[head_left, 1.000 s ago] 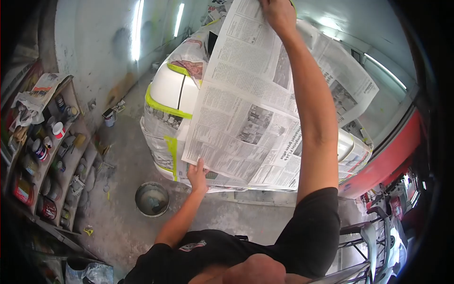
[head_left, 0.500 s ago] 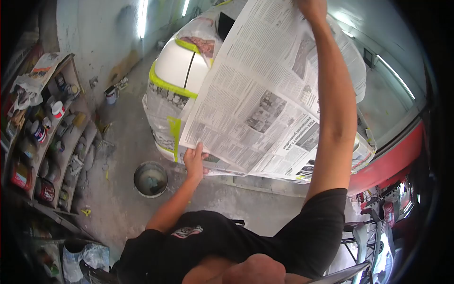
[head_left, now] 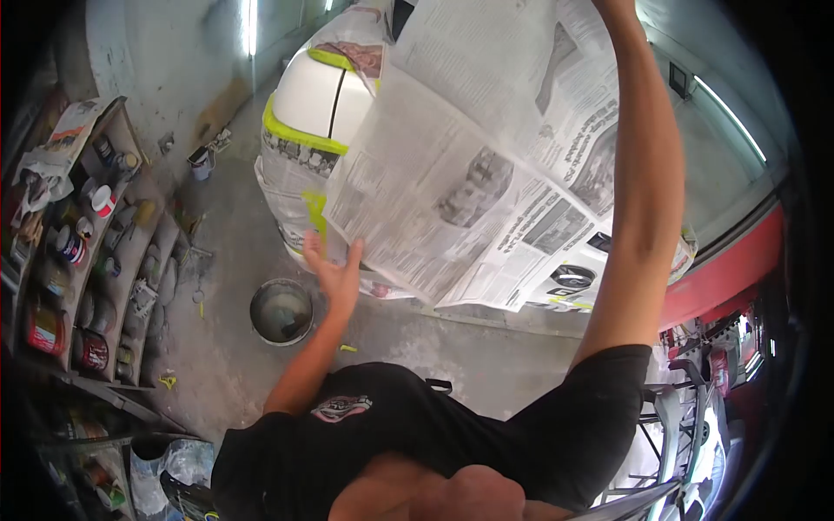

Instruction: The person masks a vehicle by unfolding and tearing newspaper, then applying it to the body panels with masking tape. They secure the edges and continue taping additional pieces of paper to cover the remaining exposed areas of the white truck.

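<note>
A large newspaper sheet (head_left: 417, 174) hangs spread out in front of a white car body (head_left: 317, 95). Green masking tape (head_left: 300, 143) and more paper cover parts of that body. My left hand (head_left: 334, 273) is open beside the sheet's lower left corner, thumb and fingers apart, with nothing in it. My right arm reaches high, and my right hand (head_left: 615, 7) is at the sheet's upper right, mostly cut off by the frame's top edge. The sheet hangs from that hand, though its fingertips are out of sight.
On the floor below my left hand stands a bucket (head_left: 281, 313) with something in it. A wooden shelf (head_left: 104, 286) full of cans and tools lines the left wall. A red panel (head_left: 730, 269) is at the right, near a metal stand (head_left: 665, 425).
My left hand has let go of the sheet's lower corner and opened, moving slightly left. My right hand has shifted right and up, and the sheet's lower edge has swung and folded.
</note>
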### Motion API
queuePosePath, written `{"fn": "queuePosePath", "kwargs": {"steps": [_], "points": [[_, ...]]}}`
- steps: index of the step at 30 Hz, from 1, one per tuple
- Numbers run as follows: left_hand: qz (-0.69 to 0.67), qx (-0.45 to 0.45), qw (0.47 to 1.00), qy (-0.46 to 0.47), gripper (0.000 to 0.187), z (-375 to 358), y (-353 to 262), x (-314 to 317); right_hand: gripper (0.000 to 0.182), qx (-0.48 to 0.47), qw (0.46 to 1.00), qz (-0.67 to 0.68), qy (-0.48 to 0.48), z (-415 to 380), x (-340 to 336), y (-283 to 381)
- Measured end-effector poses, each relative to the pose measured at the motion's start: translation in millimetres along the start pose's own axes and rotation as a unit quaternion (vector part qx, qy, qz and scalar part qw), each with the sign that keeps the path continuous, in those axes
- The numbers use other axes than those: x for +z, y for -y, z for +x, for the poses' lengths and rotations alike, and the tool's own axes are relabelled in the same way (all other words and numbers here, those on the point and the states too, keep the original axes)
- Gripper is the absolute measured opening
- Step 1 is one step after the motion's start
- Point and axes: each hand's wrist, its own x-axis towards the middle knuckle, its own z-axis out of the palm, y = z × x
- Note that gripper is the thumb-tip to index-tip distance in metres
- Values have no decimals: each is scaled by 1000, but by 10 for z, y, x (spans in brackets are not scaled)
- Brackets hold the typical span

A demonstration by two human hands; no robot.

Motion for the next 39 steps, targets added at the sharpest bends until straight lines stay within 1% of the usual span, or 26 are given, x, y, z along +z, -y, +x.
{"fn": "queuePosePath", "kwargs": {"steps": [1,2,4,5,6,7,8,9,11,12,14,16,17,20,23,26,27,29,30,31,32,33,34,35,37,39], "points": [[52,84,995,-17,53,101,-209,-51,39,6,999,45,21,-78,-178,138],[107,166,979,-44,59,202,-423,-103,37,35,997,67,29,-128,-350,263],[102,215,971,35,66,579,-886,-147,32,92,988,112,50,-184,-603,444],[88,252,960,85,64,761,-1132,-113,28,5,990,139,-39,-254,-538,371],[74,289,945,135,63,952,-1362,-41,28,9,988,149,-28,-253,-593,346],[15,288,944,160,60,1093,-1562,93,28,13,987,158,-17,-259,-682,318],[-44,285,939,185,58,1181,-1737,233,28,16,986,165,-6,-250,-778,264],[-80,260,937,217,52,1256,-1882,327,30,25,995,89,22,-191,-865,168],[-152,211,924,281,41,1334,-2092,456,30,83,994,62,23,-276,-1104,471],[-168,203,920,289,36,1342,-2126,476,31,113,992,47,22,-312,-1199,567],[-199,183,912,309,27,1317,-2166,511,31,110,993,29,28,-307,-1279,244],[-229,131,906,332,22,1194,-2250,542,31,98,995,21,25,-358,-1400,77],[-243,102,902,342,20,1150,-2271,556,31,99,994,22,29,-370,-1450,34],[-218,103,905,350,21,1135,-2169,612,31,134,988,44,66,-428,-1560,-63],[-316,42,885,340,20,1031,-2187,632,31,182,974,80,111,-493,-1654,-204],[-387,-53,838,380,25,955,-2122,558,32,238,952,120,154,-634,-1690,-387],[-376,-27,845,380,29,899,-2128,562,36,257,942,136,166,-717,-1676,-526],[-356,25,854,379,39,748,-2168,583,36,255,936,141,197,-840,-1666,-709],[-289,36,869,400,44,726,-2197,519,36,254,933,142,212,-889,-1674,-767],[-222,49,879,420,48,720,-2219,399,35,257,934,166,183,-956,-1680,-742],[-154,62,883,440,53,725,-2205,293,36,267,933,163,177,-1006,-1726,-772],[-80,104,892,432,49,752,-2081,228,36,278,932,157,170,-1050,-1780,-814],[-31,101,877,468,43,807,-1937,122,36,291,931,150,159,-1097,-1851,-858],[19,98,857,505,37,853,-1807,10,37,329,920,157,148,-1155,-1915,-884],[82,109,844,518,21,882,-1639,-137,39,372,905,123,163,-1292,-2077,-926],[114,148,853,487,18,872,-1493,-168,40,419,886,98,173,-1464,-2301,-863]]}}
